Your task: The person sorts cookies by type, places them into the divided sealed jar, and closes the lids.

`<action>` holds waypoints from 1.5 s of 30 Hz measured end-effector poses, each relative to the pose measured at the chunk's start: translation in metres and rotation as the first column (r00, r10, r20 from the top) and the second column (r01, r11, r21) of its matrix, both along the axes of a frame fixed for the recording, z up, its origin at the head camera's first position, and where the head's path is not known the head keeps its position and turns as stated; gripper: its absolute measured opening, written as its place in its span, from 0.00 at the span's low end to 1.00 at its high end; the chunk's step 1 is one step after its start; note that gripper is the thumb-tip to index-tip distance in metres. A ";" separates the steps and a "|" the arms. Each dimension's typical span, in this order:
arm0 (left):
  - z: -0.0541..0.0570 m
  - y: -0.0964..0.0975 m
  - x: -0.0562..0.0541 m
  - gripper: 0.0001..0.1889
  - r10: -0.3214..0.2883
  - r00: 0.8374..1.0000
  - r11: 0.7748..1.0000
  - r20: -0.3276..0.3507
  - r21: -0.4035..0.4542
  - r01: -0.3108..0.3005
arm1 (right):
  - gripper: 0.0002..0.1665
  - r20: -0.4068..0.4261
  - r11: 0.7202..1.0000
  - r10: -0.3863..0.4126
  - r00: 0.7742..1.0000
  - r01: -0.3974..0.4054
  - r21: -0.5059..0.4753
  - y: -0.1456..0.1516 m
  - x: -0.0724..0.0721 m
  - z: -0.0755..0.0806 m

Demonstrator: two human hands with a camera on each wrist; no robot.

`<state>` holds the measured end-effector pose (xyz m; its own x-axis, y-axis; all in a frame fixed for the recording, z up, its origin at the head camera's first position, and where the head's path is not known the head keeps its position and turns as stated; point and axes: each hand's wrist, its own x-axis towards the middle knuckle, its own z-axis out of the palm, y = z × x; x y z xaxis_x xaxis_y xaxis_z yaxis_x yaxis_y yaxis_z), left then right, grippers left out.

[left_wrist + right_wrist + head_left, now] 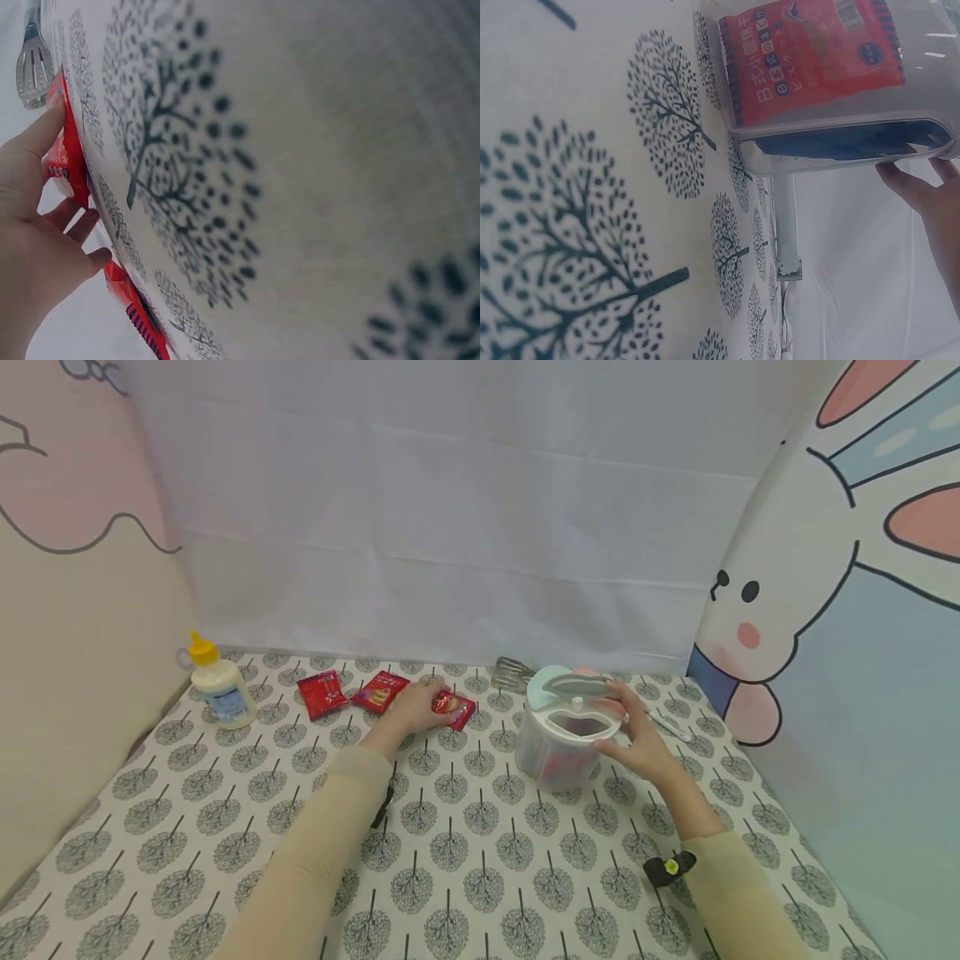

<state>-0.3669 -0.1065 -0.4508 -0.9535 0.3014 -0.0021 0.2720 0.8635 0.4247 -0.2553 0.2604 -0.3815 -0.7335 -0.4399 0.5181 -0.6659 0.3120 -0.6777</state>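
My left hand (412, 705) is at a small red biscuit packet (454, 709) on the table, its thumb and fingers around the packet's ends in the left wrist view. Beside that hand lies a second red packet (380, 692), and farther left a third red packet (322, 694). My right hand (638, 739) holds a clear storage container (558, 760) by its top, thumb at the near side and fingers at the raised flap. One flap (576, 686) of its lid stands up over an opening. Through the clear wall shows a red biscuit packet (810, 64) inside.
A slotted metal spatula (512, 675) lies behind the container. To its right, a thin pale handle (669, 725) rests on the cloth. A glue bottle (225, 689) with a yellow cap stands at the far left. White curtain (450, 527) closes the back of the tree-patterned table.
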 end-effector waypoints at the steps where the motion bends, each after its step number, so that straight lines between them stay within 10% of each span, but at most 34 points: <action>1: 0.001 0.000 0.000 0.37 -0.001 1.000 1.000 -0.004 0.001 0.001 | 0.53 -0.003 1.000 0.000 1.000 0.000 -0.003 0.000 0.000 0.000; 25: 0.040 0.008 0.009 0.26 -0.034 0.998 0.917 -0.058 0.394 0.054 | 0.52 0.008 1.000 -0.021 1.000 0.021 0.011 0.000 0.002 -0.001; 45: 0.120 0.025 0.041 0.21 0.032 0.983 0.684 -0.183 0.721 0.112 | 0.53 0.013 0.999 -0.045 0.999 0.045 0.022 -0.001 0.003 0.000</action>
